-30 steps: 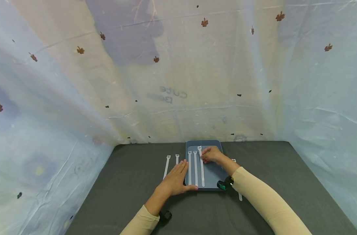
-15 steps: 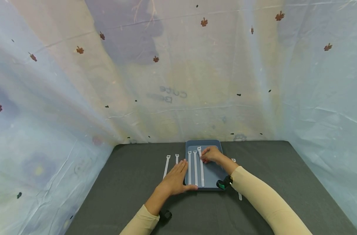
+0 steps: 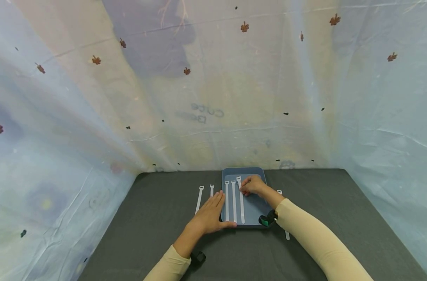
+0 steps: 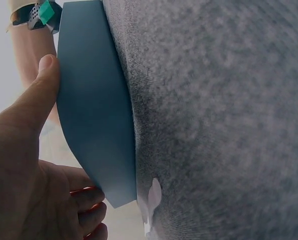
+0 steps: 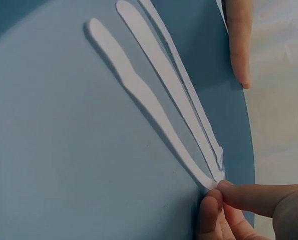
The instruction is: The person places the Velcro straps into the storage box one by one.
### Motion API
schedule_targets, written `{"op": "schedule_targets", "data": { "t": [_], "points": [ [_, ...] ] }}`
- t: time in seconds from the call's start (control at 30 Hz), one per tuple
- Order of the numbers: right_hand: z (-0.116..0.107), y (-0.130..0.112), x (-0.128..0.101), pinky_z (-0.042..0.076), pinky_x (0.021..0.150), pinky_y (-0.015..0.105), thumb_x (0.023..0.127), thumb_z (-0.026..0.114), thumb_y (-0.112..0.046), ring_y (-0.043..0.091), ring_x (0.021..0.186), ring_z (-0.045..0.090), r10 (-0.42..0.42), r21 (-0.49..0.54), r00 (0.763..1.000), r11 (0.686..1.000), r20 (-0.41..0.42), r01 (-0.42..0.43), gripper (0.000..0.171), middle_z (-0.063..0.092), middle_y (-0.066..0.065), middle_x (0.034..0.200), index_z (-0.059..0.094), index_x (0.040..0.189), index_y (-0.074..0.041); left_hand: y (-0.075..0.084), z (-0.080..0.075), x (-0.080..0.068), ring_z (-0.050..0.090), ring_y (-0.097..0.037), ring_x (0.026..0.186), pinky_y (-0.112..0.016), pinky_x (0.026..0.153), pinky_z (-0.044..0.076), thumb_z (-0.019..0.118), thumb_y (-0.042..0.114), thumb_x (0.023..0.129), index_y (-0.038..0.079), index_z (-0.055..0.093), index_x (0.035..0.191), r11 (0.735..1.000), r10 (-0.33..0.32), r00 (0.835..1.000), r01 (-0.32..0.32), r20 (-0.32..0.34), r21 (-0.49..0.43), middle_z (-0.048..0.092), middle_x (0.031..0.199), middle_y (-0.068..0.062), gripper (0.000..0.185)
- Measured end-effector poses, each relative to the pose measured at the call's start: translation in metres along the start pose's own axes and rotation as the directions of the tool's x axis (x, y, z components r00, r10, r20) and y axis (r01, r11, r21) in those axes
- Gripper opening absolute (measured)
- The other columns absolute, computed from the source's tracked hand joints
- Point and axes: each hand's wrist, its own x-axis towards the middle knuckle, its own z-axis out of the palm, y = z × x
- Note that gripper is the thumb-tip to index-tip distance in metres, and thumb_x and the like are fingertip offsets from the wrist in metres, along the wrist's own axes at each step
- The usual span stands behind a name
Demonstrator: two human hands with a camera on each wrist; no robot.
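Note:
A shallow blue-grey tray point(image 3: 258, 207) lies on the dark cloth-covered table. Inside it are white cable straps with slotted heads, side by side lengthwise. My right hand point(image 3: 253, 185) reaches over the tray and pinches the rightmost strap point(image 5: 154, 110) near its head between thumb and fingertips; this strap's long tail lies along the tray floor. Two other straps, a middle strap point(image 3: 233, 201) and a left strap point(image 3: 226, 201), lie to its left. At the tray's near left corner rests my left hand point(image 3: 209, 214), fingers straight along the left side, thumb against the near wall point(image 4: 93, 90).
Outside the tray, on its left, lie a loose strap point(image 3: 199, 199) and another strap point(image 3: 212, 189), partly behind my left hand. A further strap point(image 3: 287, 235) sits to the right, mostly under my right forearm. A patterned plastic sheet point(image 3: 213, 97) encloses the table's back and sides.
The head of the strap in my right hand has dropped very slightly toward the tray floor. My left hand stays where it was.

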Motion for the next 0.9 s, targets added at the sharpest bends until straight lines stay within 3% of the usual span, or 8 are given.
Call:
{"op": "schedule_targets", "data": {
  "t": [0.9],
  "points": [
    [0.0022, -0.0014, 0.0008, 0.062, 0.059, 0.028, 0.089, 0.082, 0.005, 0.014, 0.06, 0.068, -0.007, -0.062, 0.999, 0.998, -0.035, 0.005, 0.013, 0.07, 0.008, 0.074, 0.071, 0.095, 0.004, -0.0004, 0.0005, 0.0, 0.016, -0.028, 0.166, -0.044, 0.135, 0.017, 0.064, 0.079, 0.093, 0.001, 0.021, 0.171, 1.0, 0.002, 1.0, -0.002, -0.006, 0.006, 0.017, 0.179, -0.016, 0.118]
  ]
}}
